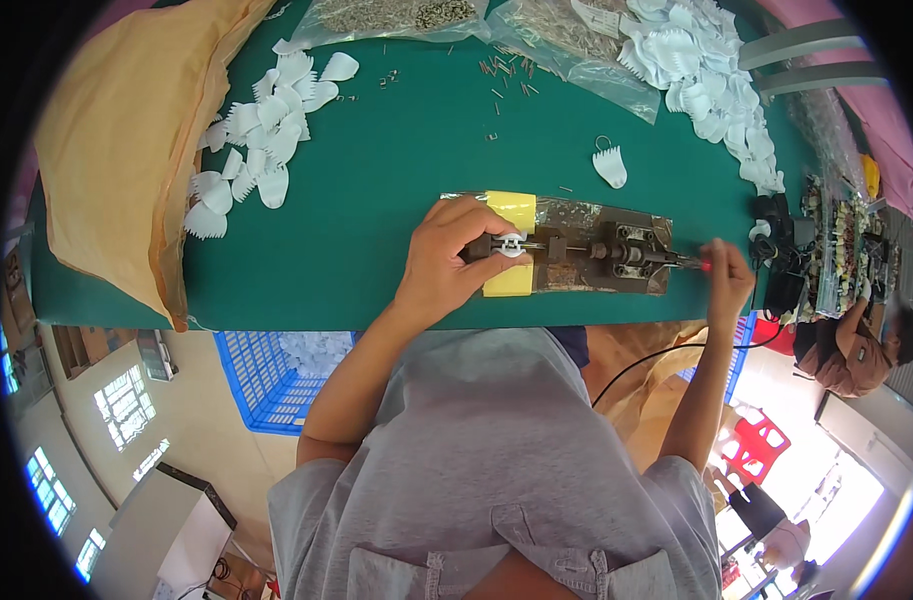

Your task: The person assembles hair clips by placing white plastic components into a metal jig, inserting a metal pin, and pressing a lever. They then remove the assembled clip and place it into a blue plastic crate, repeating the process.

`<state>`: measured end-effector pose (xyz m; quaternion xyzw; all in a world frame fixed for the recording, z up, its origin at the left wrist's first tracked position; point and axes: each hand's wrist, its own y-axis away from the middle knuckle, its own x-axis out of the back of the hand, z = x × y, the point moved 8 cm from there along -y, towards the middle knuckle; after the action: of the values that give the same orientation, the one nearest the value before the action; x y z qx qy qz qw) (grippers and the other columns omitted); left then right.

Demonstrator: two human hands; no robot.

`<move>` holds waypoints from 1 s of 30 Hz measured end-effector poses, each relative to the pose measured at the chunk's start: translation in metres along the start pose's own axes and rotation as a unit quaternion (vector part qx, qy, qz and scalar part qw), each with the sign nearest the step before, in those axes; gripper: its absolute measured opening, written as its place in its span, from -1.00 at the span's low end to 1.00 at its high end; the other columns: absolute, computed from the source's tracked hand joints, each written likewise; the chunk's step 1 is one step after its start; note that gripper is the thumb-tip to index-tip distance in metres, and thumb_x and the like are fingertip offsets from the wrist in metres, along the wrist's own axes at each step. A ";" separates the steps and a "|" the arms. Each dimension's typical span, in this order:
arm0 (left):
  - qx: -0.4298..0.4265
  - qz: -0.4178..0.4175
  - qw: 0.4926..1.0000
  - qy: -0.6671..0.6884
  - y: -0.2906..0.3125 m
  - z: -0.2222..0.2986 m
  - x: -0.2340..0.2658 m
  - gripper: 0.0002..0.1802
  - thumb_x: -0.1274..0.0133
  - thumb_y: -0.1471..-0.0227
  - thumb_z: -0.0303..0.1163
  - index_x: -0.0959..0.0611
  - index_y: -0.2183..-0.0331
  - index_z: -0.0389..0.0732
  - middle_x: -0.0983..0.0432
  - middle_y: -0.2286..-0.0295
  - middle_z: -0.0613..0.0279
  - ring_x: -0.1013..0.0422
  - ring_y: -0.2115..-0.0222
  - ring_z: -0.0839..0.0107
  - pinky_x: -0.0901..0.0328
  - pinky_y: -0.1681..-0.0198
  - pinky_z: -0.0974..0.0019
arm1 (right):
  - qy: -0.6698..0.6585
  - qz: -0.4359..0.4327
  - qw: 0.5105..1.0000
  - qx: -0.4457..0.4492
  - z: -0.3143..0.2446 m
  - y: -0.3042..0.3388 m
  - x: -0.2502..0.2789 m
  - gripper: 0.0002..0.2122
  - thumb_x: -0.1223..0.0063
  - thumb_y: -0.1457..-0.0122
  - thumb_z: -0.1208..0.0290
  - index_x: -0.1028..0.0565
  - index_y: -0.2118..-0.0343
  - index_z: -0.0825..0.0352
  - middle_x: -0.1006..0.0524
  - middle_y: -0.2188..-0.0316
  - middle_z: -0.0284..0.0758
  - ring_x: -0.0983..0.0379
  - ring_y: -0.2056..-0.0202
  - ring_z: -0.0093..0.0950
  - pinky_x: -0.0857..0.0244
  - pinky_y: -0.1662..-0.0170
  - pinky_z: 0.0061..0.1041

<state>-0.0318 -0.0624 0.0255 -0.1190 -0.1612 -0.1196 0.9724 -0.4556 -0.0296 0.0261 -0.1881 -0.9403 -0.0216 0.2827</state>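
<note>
My left hand is closed at the left end of a dark metal toggle-clamp jig. Its thumb and fingers pinch a small white plastic piece, partly hidden, against the jig's end. Yellow tape wraps the base beside those fingertips. At the other end, my right hand grips the jig's lever handle, whose red tip shows at the fingers. Beyond the jig, a white toothed plastic piece with a wire ring lies on the green table.
White toothed pieces lie heaped at the left by a large brown paper sack; a bigger pile is at far right. Clear bags and loose metal pins lie at the back. A blue crate stands below the table edge.
</note>
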 end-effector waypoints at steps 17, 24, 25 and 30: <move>-0.072 0.011 0.996 0.048 -0.002 0.015 0.010 -0.74 -0.46 0.13 -0.56 -0.72 0.34 -0.26 -0.64 0.30 0.23 -0.51 0.17 0.26 -0.37 -0.01 0.18 | -0.239 0.188 0.953 -0.011 0.023 0.004 -0.017 -0.74 -0.11 -0.43 0.29 -0.65 0.29 0.39 -0.55 0.46 -0.45 -0.37 0.42 -0.70 -0.27 0.29 -0.68; 0.018 0.029 0.993 0.115 0.079 0.023 0.129 -0.63 -0.45 0.17 -0.60 -0.68 0.25 -0.30 -0.64 0.28 0.18 -0.53 0.22 0.30 -0.42 0.04 0.19 | -0.102 0.115 0.988 -0.009 0.014 0.000 -0.029 -0.75 -0.12 -0.43 0.29 -0.68 0.24 0.37 -0.58 0.43 -0.47 -0.38 0.38 -0.73 -0.24 0.30 -0.70; 0.085 0.049 0.995 0.013 0.087 0.021 0.147 -0.61 -0.46 0.17 -0.57 -0.68 0.23 -0.29 -0.64 0.27 0.20 -0.53 0.21 0.34 -0.41 0.03 0.23 | -0.108 0.111 0.988 -0.009 0.014 0.000 -0.031 -0.75 -0.12 -0.43 0.29 -0.68 0.24 0.37 -0.58 0.43 -0.47 -0.38 0.38 -0.73 -0.24 0.30 -0.70; 0.111 0.157 0.963 -0.188 0.034 0.001 0.195 -0.61 -0.32 -0.03 -0.55 -0.70 0.04 -0.26 -0.67 0.19 0.21 -0.53 0.18 0.42 -0.40 0.02 0.36 | -0.069 0.110 0.992 -0.008 0.012 -0.001 -0.033 -0.75 -0.12 -0.42 0.27 -0.69 0.25 0.36 -0.56 0.46 -0.49 -0.36 0.40 -0.74 -0.17 0.35 -0.71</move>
<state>0.1565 -0.0684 0.0866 -0.0548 -0.3322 0.0777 0.9384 -0.4373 -0.0402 -0.0015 -0.2933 -0.9312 0.0152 0.2161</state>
